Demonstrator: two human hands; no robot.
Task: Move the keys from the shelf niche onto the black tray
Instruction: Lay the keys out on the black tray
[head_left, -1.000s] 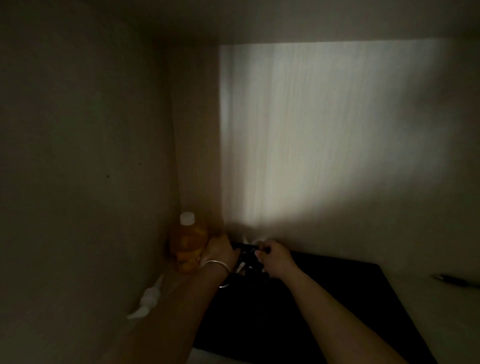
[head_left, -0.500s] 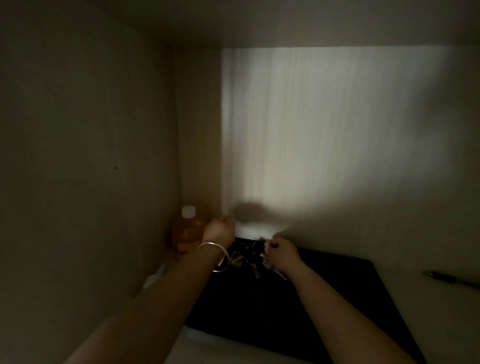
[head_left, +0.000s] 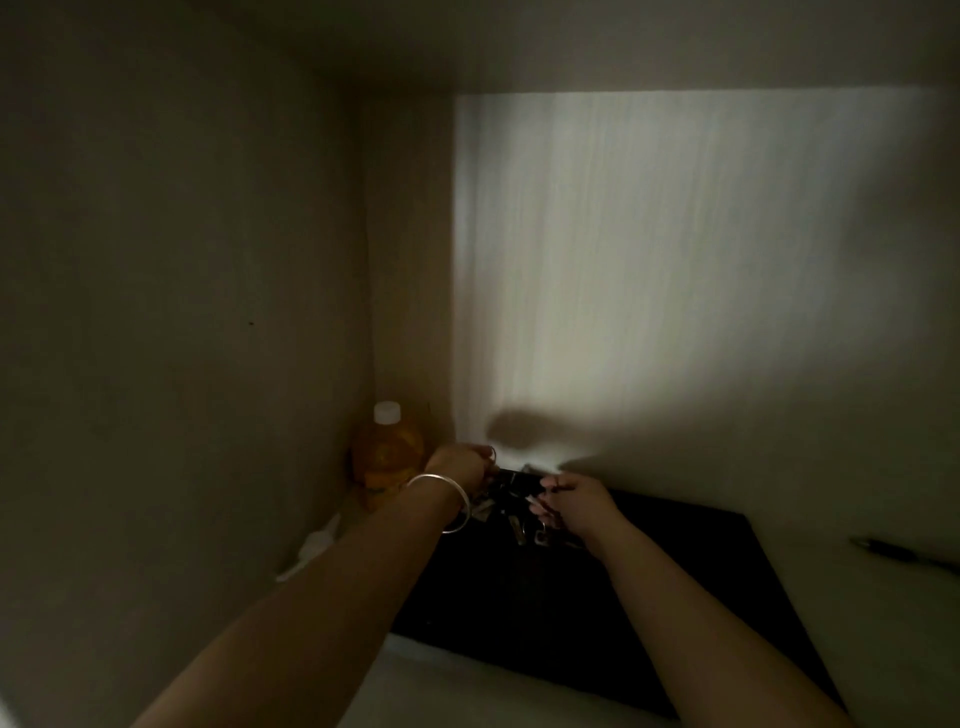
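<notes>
- The left hand (head_left: 460, 464) and right hand (head_left: 579, 501) meet at the far edge of the black tray (head_left: 649, 613); both have fingers closed on the keys (head_left: 514, 506).
- The keys hang between the hands, over the tray's far left part; contact with it cannot be told.
- An orange bottle (head_left: 387, 452) stands in the far left corner.
- A pen (head_left: 904, 553) lies right of the tray.
</notes>
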